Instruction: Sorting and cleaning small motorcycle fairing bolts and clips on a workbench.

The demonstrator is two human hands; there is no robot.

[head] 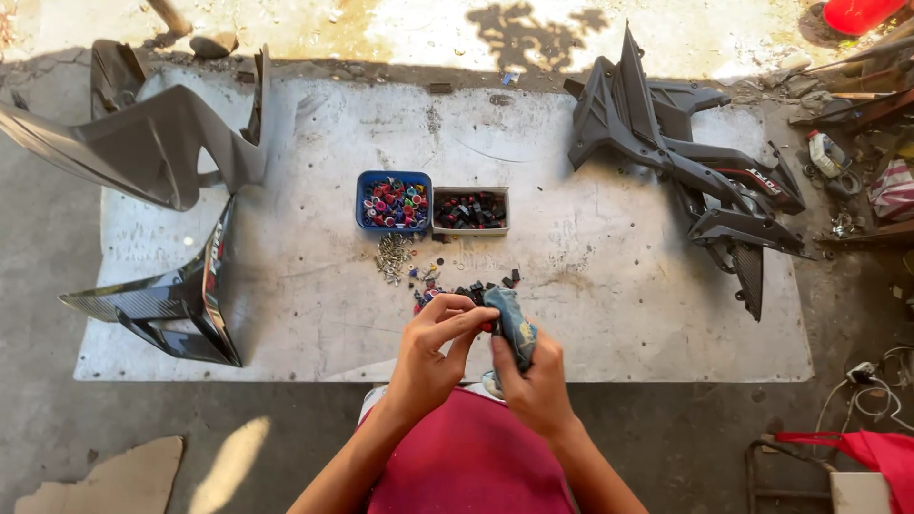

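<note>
— What do your hands hold?
— Your right hand (541,381) is clamped on a bluish rag (512,322); your left hand (428,352) pinches a small red part (487,326) against it — just above the grey mat's (619,314) near edge.

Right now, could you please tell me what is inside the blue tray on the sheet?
The blue tray holds a heap of small multicoloured caps, pink, red, blue and white. Whatever lies beneath the top layer is covered.
</note>
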